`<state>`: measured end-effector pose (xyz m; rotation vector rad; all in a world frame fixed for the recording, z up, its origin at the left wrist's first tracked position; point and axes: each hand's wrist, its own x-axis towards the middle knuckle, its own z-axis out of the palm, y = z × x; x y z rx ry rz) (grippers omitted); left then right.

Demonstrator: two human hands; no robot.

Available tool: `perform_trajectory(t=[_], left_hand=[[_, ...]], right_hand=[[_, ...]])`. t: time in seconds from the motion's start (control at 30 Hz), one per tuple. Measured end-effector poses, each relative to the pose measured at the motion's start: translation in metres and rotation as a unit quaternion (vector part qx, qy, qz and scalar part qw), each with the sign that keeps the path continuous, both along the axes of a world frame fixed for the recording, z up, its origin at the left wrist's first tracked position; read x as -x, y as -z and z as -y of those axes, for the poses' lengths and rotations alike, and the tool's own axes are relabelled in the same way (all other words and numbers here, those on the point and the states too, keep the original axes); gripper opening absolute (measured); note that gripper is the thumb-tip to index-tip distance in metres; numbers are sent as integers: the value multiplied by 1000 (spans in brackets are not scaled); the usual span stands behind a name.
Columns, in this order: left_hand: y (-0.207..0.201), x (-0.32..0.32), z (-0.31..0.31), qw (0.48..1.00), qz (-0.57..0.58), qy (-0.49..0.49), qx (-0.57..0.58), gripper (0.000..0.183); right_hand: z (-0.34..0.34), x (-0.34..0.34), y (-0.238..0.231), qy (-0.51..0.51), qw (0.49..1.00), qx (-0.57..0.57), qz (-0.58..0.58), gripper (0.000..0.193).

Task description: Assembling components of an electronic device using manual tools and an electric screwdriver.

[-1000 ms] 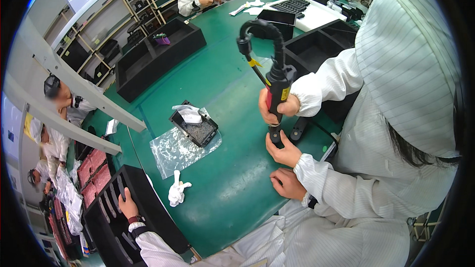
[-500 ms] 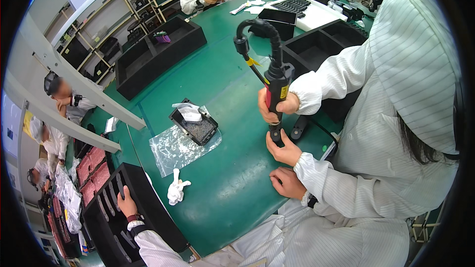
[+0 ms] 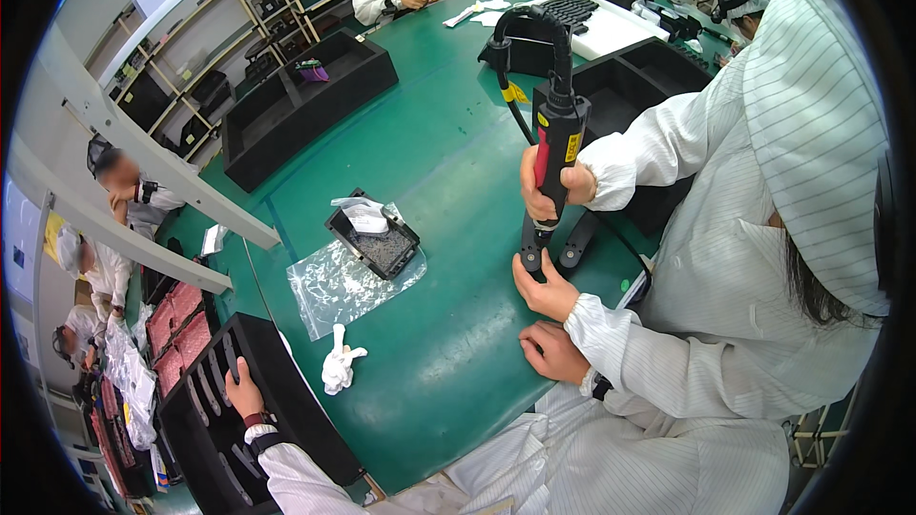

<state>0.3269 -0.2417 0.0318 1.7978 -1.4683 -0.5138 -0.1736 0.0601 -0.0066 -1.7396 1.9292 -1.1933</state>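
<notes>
At lower left, my left hand (image 3: 245, 393) reaches into a black compartmented tray (image 3: 315, 439). Its fingers curl beside a dark, slightly curved strip (image 3: 230, 353); whatever they grip is hidden. My right hand (image 3: 555, 353) rests on the table, loosely closed with nothing visible in it, just below a co-worker's left hand (image 3: 549, 294). That hand steadies a small black part (image 3: 530, 255) on the tabletop. The co-worker's right hand (image 3: 553, 183) grips a black-and-red electric screwdriver (image 3: 558, 143) upright over the part. A similar black part (image 3: 576, 240) lies beside it.
A black box of small screws (image 3: 382, 246) sits on a clear plastic bag (image 3: 353, 291). Nearby lies a crumpled white glove (image 3: 341, 362). Black trays (image 3: 315, 124) stand farther back, and a grey metal post (image 3: 172, 172) rises at left. Other people work around the table.
The co-worker's screwdriver has shifted slightly right and tilted, its cable swinging with it, so the bit end shows above the black part. My hands have hardly moved.
</notes>
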Motion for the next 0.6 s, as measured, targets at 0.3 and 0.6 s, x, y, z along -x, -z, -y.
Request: perform_trajectory(t=[0.3, 0.6], left_hand=[[0, 0, -1, 1000, 1, -8, 10, 61], [7, -11, 6, 1000, 16, -7, 4, 68]], right_hand=[[2, -4, 0, 7, 999, 31, 25, 7], [3, -4, -6, 8, 999, 38, 29, 5]])
